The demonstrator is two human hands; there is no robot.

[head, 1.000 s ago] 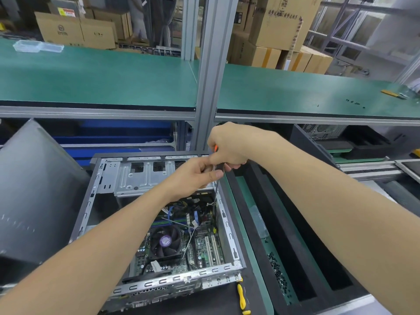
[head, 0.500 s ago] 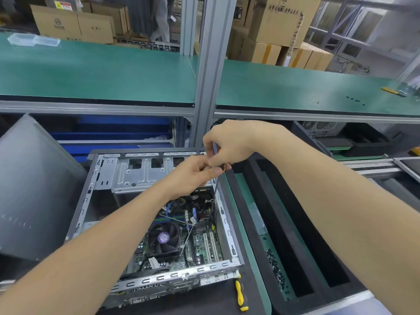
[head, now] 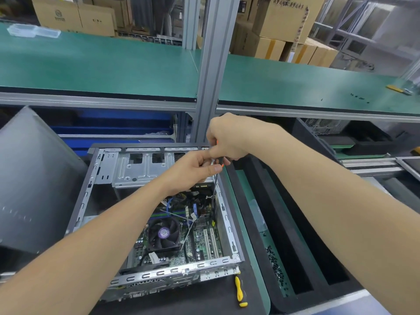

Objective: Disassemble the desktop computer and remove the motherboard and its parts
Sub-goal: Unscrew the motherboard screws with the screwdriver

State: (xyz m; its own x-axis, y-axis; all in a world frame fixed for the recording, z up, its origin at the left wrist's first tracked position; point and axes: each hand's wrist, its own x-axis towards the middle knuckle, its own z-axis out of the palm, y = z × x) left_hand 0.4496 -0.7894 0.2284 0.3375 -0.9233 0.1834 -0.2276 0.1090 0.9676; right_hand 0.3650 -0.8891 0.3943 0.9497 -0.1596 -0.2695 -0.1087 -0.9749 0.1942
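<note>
Head view: your right hand (head: 228, 138) is curled round the top of a screwdriver (head: 218, 165), so only a little of its orange and black handle shows below your fist. Your left hand (head: 193, 170) meets it from the left, with the thumb and fingers pinching the lower end of the handle where the shaft begins. Both hands hold this one tool above the far right corner of the computer case (head: 159, 272).

The thin shaft runs straight down from your hands, close beside the case's right wall. Its tip is lost among the cables, so you cannot tell what it touches.

The case lies on its side with the open face up. The motherboard (head: 205, 243) sits in the bottom of it, with a round black fan (head: 163, 234) left of the white slots. A bare metal bracket (head: 136, 167) spans the far end of the case, partly under your left hand.

A yellow screwdriver (head: 238, 292) lies on the black mat just beside the near right corner of the case. To the right is a black foam tray (head: 259, 189) with small dark screws (head: 276, 269) heaped in one long slot. A grey panel (head: 34, 178) leans at the left. Above runs a green shelf (head: 91, 64), with a clear plastic box (head: 31, 30) on it and cardboard boxes (head: 279, 17) behind.
</note>
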